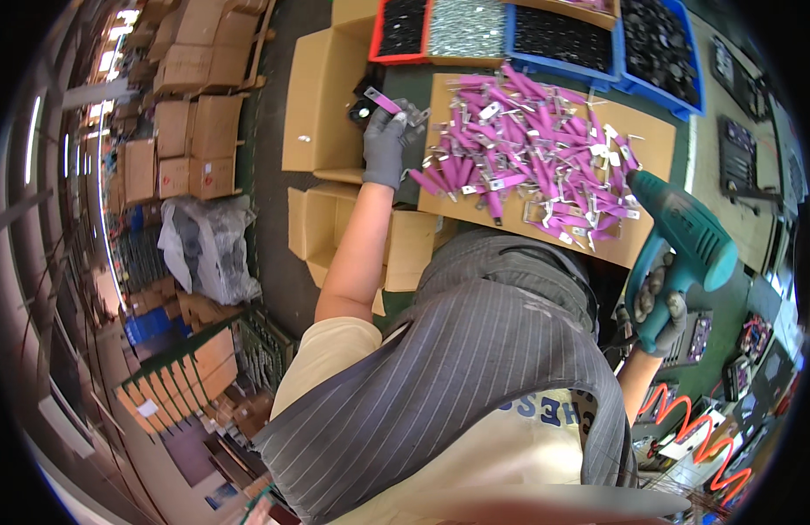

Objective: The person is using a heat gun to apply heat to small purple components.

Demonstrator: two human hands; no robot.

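My left hand, in a grey glove, is raised at the left edge of the cardboard work surface. Its fingers pinch a purple-sleeved metal strip with a holed silver end. More metal shows at the fingertips, too small to make out. At the right, my gloved right hand is wrapped round the handle of a teal heat gun. The gun's nozzle points up and left, close to the right edge of a heap of purple-sleeved metal strips spread over the cardboard.
Behind the heap stand a red bin of dark parts, a bin of silver pieces, and blue bins of black parts. Open cardboard boxes are at the left. An orange coiled hose hangs at the lower right. Stacked cartons stand far left.
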